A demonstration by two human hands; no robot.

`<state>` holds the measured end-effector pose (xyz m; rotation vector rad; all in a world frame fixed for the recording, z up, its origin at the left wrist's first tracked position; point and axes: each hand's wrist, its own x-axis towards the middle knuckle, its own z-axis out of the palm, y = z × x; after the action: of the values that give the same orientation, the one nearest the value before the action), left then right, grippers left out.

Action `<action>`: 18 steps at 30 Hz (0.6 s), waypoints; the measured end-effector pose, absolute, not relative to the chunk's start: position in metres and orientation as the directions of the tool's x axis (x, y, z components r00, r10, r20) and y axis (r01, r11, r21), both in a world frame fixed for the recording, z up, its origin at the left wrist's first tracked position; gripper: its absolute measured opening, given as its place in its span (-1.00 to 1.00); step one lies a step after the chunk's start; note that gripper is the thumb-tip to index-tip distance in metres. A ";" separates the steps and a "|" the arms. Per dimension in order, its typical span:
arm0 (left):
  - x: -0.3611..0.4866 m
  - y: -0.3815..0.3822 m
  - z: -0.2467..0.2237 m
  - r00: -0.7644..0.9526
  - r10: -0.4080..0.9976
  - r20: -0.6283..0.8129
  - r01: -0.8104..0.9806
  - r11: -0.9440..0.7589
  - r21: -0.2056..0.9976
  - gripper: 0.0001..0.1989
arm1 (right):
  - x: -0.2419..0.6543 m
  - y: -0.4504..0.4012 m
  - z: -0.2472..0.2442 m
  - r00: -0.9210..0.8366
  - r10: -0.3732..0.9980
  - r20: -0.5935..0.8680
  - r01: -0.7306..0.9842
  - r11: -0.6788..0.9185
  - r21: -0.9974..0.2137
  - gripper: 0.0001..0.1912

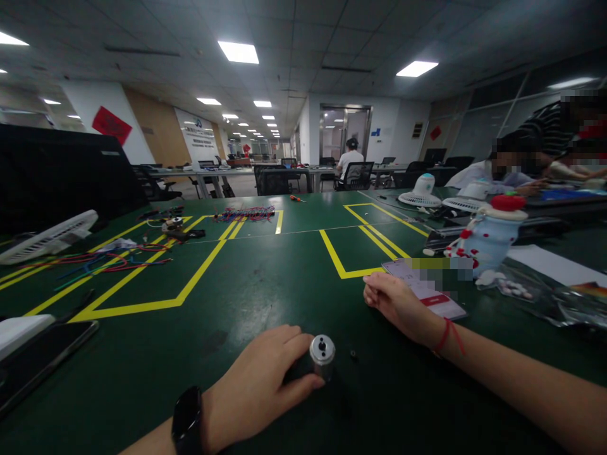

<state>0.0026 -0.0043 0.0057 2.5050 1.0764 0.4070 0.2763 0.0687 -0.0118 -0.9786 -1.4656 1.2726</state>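
Note:
My left hand [265, 373], a black band on its wrist, is closed around the side of a small silver motor [322, 351]. The motor stands upright on the green table, its round end with a dark shaft and small holes facing up. Just right of it lies a tiny dark part [353, 354]. My right hand [396, 303], with a red string at the wrist, rests farther forward beside a printed card [446, 306]. Its thumb and fingers are pressed together, and whatever they hold, if anything, is hidden.
Left are a phone [47, 360], loose coloured wires [118, 256] and a white fan [52, 237]. A blue bottle [496, 237] and plastic bags [540, 291] stand at right. An orange-handled screwdriver [296, 199] lies at the far edge. Other people sit at right and behind.

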 end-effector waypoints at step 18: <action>0.003 -0.002 0.004 0.666 0.738 0.108 0.638 -0.639 0.429 -0.83 | 0.229 0.016 0.031 -0.547 0.765 0.340 0.265 0.544 -0.796 -0.88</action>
<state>0.0031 -0.0024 0.0042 2.5281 1.0866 0.3899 0.2287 0.0162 0.0312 -0.8274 -2.0828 0.9177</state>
